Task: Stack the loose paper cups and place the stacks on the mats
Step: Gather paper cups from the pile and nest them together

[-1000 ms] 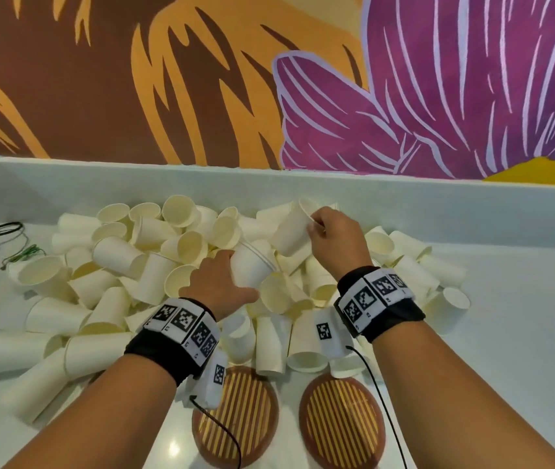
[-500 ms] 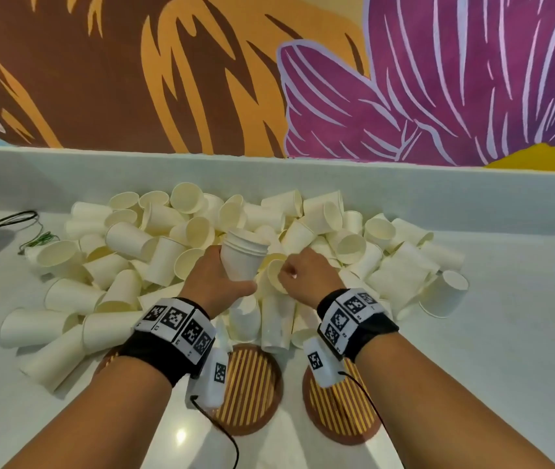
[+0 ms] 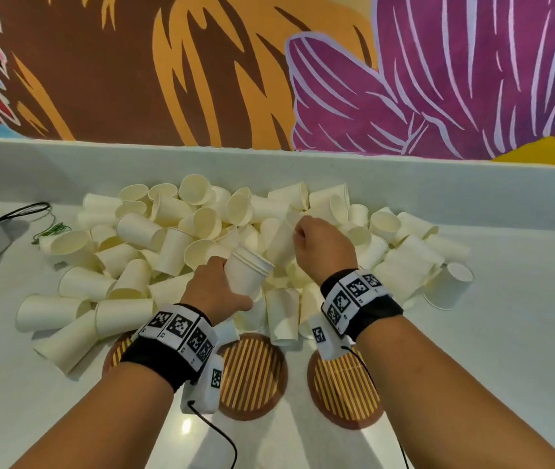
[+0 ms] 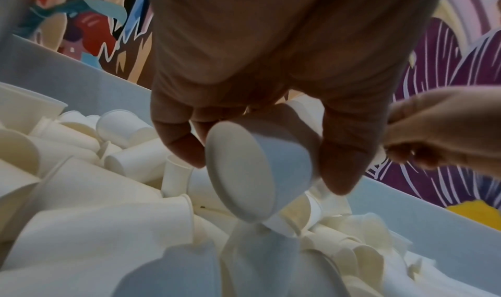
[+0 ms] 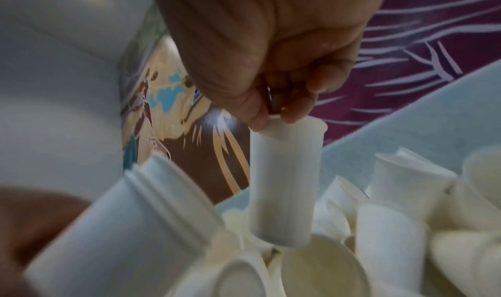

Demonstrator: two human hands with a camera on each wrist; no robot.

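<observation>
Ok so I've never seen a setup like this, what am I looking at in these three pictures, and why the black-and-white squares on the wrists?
No machine here: a person works bare-handed, wearing three cameras. One picture comes from the head, looking down; the other two come from the wristbands, looking along the fingers. What the squares are for, the pictures don't show. A pile of loose paper cups lies on the white counter, with striped round mats nearer the person. The left hand grips a short stack of nested cups. The right hand pinches a single cup by its rim.
</observation>
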